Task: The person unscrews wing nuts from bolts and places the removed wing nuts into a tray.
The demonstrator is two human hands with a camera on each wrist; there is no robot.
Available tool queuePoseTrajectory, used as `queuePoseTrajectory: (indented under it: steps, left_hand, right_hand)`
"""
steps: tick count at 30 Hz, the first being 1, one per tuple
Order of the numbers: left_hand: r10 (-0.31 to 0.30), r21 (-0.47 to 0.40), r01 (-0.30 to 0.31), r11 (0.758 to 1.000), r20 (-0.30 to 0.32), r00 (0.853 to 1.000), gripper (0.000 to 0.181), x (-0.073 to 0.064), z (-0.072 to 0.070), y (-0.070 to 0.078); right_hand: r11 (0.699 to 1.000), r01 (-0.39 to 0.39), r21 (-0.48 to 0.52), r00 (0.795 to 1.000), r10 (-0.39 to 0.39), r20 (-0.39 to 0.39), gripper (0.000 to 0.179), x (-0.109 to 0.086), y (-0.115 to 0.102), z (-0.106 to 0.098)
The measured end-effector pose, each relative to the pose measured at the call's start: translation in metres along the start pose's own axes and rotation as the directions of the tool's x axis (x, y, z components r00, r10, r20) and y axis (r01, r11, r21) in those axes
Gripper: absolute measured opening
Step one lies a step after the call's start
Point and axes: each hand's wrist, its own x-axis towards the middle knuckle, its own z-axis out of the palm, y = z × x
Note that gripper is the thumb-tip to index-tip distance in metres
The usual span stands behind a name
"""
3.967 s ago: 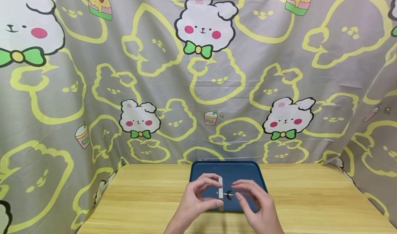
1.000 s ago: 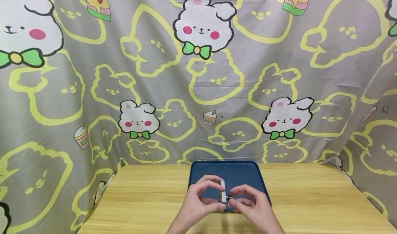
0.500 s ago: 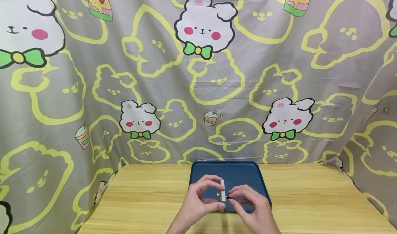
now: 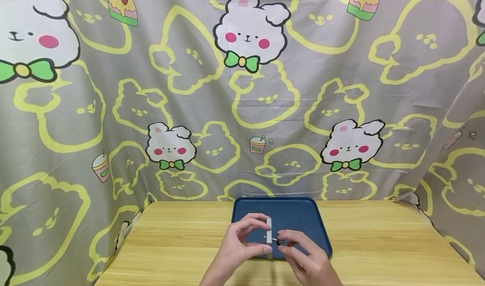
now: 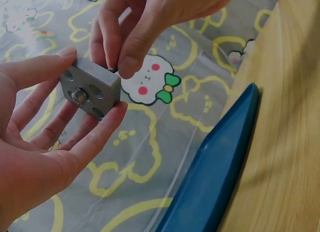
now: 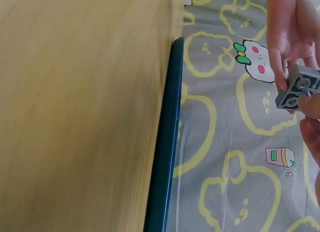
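We're inside a makeshift curtained booth here, home or workshop impossible to tell, with a grey cartoon-animal curtain (image 4: 251, 113) hanging across the back and down both sides of a wood-grain surface (image 4: 379, 244) carrying a blue tray (image 4: 297, 212)!

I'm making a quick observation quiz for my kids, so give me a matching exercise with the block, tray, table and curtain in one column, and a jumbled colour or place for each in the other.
Column one
1. Block
2. Tray
3. Table
4. Curtain

Column two
A. Yellowish wood grain
B. Hanging as a backdrop, mostly grey
C. Held in the left grip
D. Dark blue

Right pairs: 1-C, 2-D, 3-A, 4-B.
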Motion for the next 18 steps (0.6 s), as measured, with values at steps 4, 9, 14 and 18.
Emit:
queuePoseTrajectory:
  steps: [4,9,14,18]
  left_hand:
    - [-0.001,-0.009,0.001,1.0,0.004,1.0,0.041,0.0,0.0,0.001]
    - [0.003,-0.004,-0.003,1.0,0.0,1.0,0.041,0.0,0.0,0.001]
    - [0.017,0.02,-0.017,1.0,-0.01,1.0,0.04,0.0,0.001,0.002]
    - [0.038,0.038,-0.038,0.999,0.0,0.999,0.04,0.0,0.003,0.004]
  right_hand:
    - [0.999,0.017,-0.034,1.0,-0.017,0.01,0.021,0.002,-0.001,-0.001]
    - [0.987,-0.159,0.038,0.987,0.158,0.008,0.005,-0.001,-0.006,-0.003]
    - [0.831,-0.535,0.151,0.843,0.536,0.041,0.03,0.006,-0.016,-0.008]
    - [0.365,-0.87,0.332,0.448,0.867,0.221,0.02,0.015,-0.017,-0.014]
